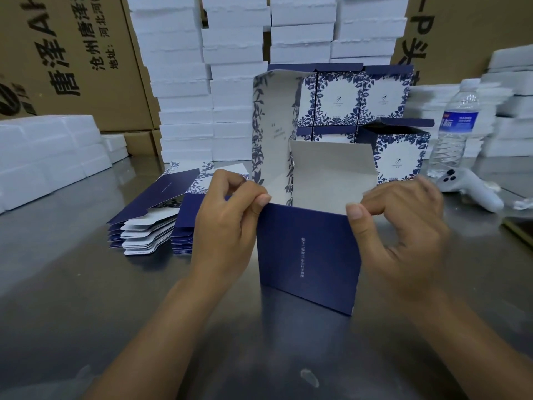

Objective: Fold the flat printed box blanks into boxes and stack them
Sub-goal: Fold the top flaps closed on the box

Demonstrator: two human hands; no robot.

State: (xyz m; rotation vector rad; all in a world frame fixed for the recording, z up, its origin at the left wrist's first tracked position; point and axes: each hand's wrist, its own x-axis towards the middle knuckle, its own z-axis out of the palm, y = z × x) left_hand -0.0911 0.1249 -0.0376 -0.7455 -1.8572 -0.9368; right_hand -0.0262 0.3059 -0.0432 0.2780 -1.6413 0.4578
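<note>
Box (308, 255) on metal table (86, 298) (foam stacks (184, 82) behind)

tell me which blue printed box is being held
The nearest, open blue-and-white cardboard box: left hand and right hand pinch its front wall; folded boxes stand behind.

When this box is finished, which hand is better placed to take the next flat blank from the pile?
Probably the left hand: the pile of flat blanks lies just beside it, left of the box. The right hand would have to cross the box.
</note>
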